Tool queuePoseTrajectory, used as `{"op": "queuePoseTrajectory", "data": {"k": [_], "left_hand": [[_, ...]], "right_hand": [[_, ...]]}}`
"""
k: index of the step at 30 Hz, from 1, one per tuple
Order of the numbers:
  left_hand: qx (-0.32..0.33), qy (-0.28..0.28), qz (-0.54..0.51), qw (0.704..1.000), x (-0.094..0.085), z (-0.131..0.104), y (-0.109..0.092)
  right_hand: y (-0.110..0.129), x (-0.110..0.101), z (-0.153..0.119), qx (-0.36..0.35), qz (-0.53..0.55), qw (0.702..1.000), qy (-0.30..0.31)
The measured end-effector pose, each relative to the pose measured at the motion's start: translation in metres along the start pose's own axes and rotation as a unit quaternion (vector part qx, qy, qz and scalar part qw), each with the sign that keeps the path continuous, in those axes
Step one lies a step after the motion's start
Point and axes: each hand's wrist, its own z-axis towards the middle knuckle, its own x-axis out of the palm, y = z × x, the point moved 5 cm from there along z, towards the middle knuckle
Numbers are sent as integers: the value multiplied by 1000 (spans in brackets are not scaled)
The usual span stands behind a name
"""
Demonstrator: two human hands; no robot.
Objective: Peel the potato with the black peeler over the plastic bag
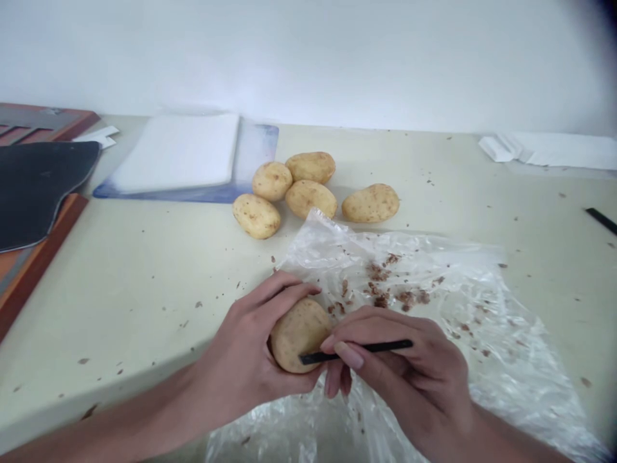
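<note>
My left hand point(263, 341) is wrapped round a potato point(299, 331) above the front part of the table. Pinched in my right hand point(400, 366) is a thin black stick-like tool point(380, 346). The tool's left tip rests against the lower face of the potato, and its exact kind cannot be made out. Beneath both hands lies a crumpled clear plastic sheet point(453, 257) with brown peel scraps point(378, 301) on it. Beyond it sit several more potatoes point(311, 199), mostly grouped together, with one potato point(371, 203) a little to the right.
At the back left, a white slab point(183, 151) lies on a blue-edged board point(260, 138). A dark mat point(43, 186) covers part of a reddish-brown wooden frame point(43, 257) at the left. White folded paper point(563, 150) and a black strip point(602, 220) lie at the right.
</note>
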Motion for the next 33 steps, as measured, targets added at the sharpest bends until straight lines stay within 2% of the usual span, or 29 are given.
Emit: {"op": "queuePoseTrajectory", "data": {"k": [8,33], "left_hand": [[4,-9,-3,1000,0,1,0],[-3,0,-10,1000,2,3,-1]], "right_hand": [[1,0,-3,-32,-16,999,-13],[3,-4,-3,-41,-36,998,-20]]}}
